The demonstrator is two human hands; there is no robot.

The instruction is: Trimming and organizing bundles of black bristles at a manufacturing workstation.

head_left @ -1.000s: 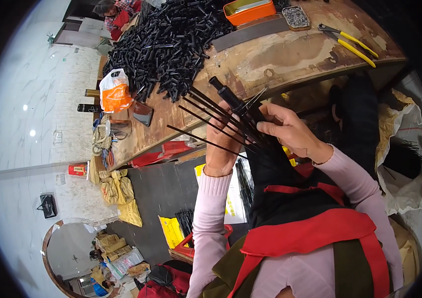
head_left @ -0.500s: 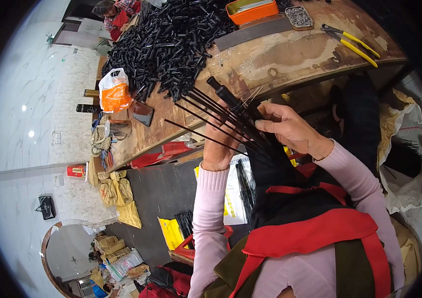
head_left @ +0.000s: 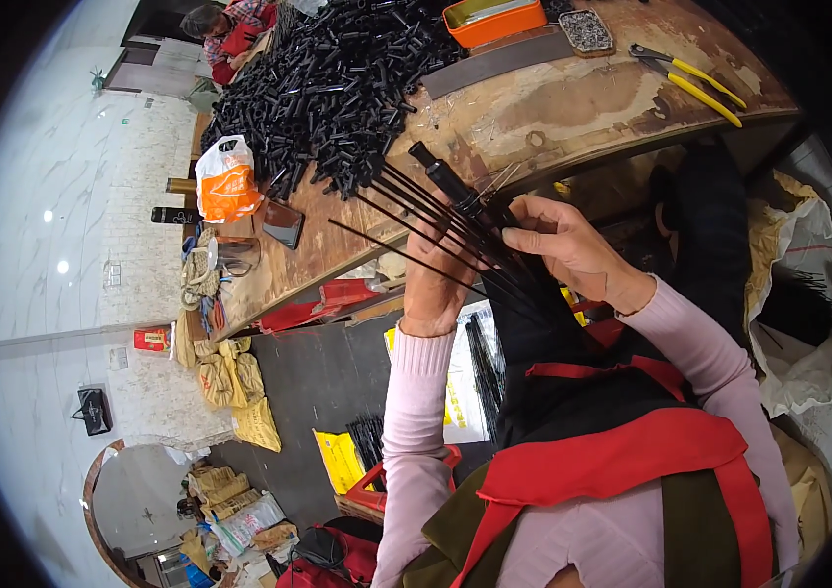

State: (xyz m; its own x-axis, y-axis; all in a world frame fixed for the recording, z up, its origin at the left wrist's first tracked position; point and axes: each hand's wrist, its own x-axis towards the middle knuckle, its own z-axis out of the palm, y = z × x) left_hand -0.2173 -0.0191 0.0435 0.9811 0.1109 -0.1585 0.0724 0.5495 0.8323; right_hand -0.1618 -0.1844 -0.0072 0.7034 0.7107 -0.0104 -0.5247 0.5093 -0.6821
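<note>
My left hand (head_left: pixel 433 279) is closed around a black tubular fitting (head_left: pixel 447 182), which looks like an umbrella runner. Several thin black rods (head_left: pixel 406 257), like umbrella ribs, fan out from it toward the table, partly hiding my left fingers. Beside the fitting, my right hand (head_left: pixel 573 253) has thumb and forefinger pressed together near the rods' joined end; what lies in that pinch is too small to make out. Fine pale wires (head_left: pixel 504 178) stick out between the fitting and my right hand. Rods and dark clothing merge below, above my lap.
A large heap of black tubular parts (head_left: pixel 328 88) covers the wooden table's (head_left: pixel 573 108) far left. Behind lie an orange box (head_left: pixel 494 22), a dish of small metal bits (head_left: pixel 587 31) and yellow-handled pliers (head_left: pixel 695 83). An open sack (head_left: pixel 803 358) stands at right. Another person (head_left: pixel 230 34) sits at the far left.
The tubular fitting has turned and shifted slightly, with its free end a little higher and further left. My right fingertips have shifted slightly beside it; both arms stay nearly in place.
</note>
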